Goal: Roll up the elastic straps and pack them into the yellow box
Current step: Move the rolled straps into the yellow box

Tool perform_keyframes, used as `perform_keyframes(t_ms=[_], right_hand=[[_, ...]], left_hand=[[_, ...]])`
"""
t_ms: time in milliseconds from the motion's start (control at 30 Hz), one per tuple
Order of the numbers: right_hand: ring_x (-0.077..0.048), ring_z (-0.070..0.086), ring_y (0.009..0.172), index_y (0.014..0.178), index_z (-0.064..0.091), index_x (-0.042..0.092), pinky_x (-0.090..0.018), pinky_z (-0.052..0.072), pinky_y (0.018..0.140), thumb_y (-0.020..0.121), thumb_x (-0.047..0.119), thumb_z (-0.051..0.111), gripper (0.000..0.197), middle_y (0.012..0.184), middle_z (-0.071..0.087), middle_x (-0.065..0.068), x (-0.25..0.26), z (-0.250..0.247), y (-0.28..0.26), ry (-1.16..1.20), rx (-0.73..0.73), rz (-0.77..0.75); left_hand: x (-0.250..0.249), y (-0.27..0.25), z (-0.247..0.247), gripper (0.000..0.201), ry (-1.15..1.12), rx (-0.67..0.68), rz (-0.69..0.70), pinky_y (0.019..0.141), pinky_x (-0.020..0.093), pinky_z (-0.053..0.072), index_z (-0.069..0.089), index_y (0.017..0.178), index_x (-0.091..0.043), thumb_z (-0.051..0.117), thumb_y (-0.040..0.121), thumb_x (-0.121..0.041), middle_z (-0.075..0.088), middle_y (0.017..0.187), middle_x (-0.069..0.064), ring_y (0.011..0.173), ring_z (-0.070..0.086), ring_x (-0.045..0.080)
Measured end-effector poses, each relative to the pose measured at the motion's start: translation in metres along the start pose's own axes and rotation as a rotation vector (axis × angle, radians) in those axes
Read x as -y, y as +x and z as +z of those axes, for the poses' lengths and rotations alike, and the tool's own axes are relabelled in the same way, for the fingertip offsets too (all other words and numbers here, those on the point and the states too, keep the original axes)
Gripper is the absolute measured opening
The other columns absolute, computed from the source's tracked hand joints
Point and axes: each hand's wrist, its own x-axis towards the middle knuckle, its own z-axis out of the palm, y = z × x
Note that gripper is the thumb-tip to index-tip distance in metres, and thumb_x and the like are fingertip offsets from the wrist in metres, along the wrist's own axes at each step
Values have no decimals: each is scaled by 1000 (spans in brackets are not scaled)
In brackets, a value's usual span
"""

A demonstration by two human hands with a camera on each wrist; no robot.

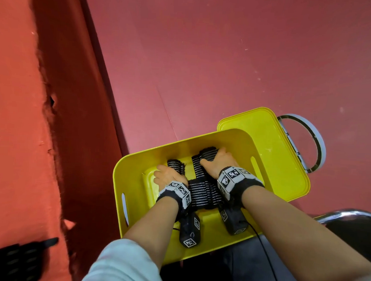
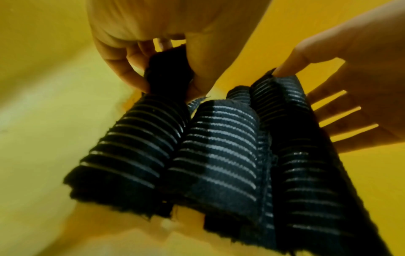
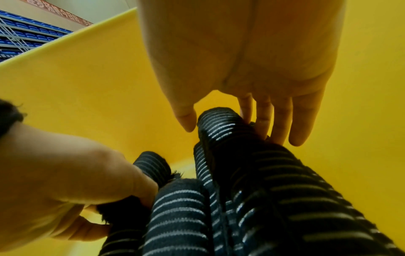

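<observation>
straps: black elastic straps [image 1: 201, 191] with thin pale stripes, rolled, about 3 rolls side by side on floor of yellow box [image 1: 136, 201]; exact count hard to tell, rolls overlap.
box: open, lid [image 1: 285, 156] with grey handle [image 1: 315, 142] lying just beyond at 2 o'clock; red floor [image 1: 225, 57] underneath.
left hand: left hand [image 1: 168, 177] at 9 o'clock of the pile, thumb and fingers [image 2: 122, 69] curled round end of leftmost roll [image 2: 136, 143], pinching it.
right hand: right hand [image 1: 217, 162] at 1 o'clock of the pile, fingers [image 3: 282, 121] straight and spread, resting on far end of rightmost roll [image 3: 219, 124]; pressing, not gripping, as far as visible.
weight: light, judged from cloth build.
stiffness: soft, springy; likely to uncoil once let go.
surface: knitted, fuzzy edges, not slippery; not fragile.
where to hold: across roll's width, thumb on loose tail so coil stays wound; ends squash easily.
packing: best wedged roll against roll or against wall so neighbours trap tails.
risk: lifting hand too soon probably lets outer wrap spring open.
stage: straps already in box, looks like final tucking.
</observation>
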Motion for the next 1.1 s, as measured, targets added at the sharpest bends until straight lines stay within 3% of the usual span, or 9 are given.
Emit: perform_keyframes(t_ms=[133,200,267,367,567,733,833,967,1100], right_hand=[[-34,50,121,138,34,9,-40,45,91,86,51,58,72,135,47,-15,-1,-2,-3,23,19,6],[-33,50,121,139,34,9,-38,44,89,86,52,57,71,134,47,-15,-1,-3,-5,31,26,10],[-33,52,118,136,36,9,-37,43,84,87,52,55,68,132,48,-15,0,-5,-5,41,31,8],[-34,52,117,134,39,9,-36,42,81,90,48,52,61,130,50,-15,0,-7,-5,55,38,17],[-32,58,107,128,44,7,-31,42,73,91,29,57,45,124,55,-15,-3,-8,0,52,51,6],[-32,59,109,125,48,7,-33,46,80,88,33,64,47,123,60,-14,-5,-4,2,75,35,-6],[-31,60,109,124,50,8,-32,45,80,87,32,66,47,122,60,-13,-6,-3,3,74,33,-8],[-28,61,106,120,54,11,-29,45,77,85,31,70,43,120,63,-10,-6,-4,5,86,42,-13],[-27,61,106,120,54,10,-29,44,76,85,32,70,44,119,63,-10,-7,-5,4,86,34,-8]], left_hand=[[0,-5,4,68,17,37,44,93,40,41,35,128,-3,73,81,-33,40,132,17,123,42,33],[-3,-6,0,60,-69,32,43,94,41,38,43,127,-3,61,86,-43,42,131,18,123,41,35],[-3,-1,-3,44,-183,17,17,94,40,36,52,123,-5,48,93,-36,45,130,20,121,42,36],[3,8,-6,36,-248,88,-49,98,40,36,51,124,-2,48,94,-24,47,132,22,121,46,39],[9,11,-2,48,-187,281,53,94,36,41,44,131,-2,49,98,-36,52,132,21,120,51,36],[9,7,-2,52,-156,363,105,93,36,47,50,123,-10,63,83,-41,55,124,14,108,57,33],[10,7,1,56,-113,337,84,94,39,48,48,125,-5,69,83,-35,52,127,18,111,56,35],[5,5,-1,83,-113,265,-35,101,42,39,30,138,-2,74,80,-42,40,139,20,125,46,38],[-1,-2,1,90,-118,243,4,100,43,39,23,139,-1,72,80,-47,38,140,20,127,43,37]])
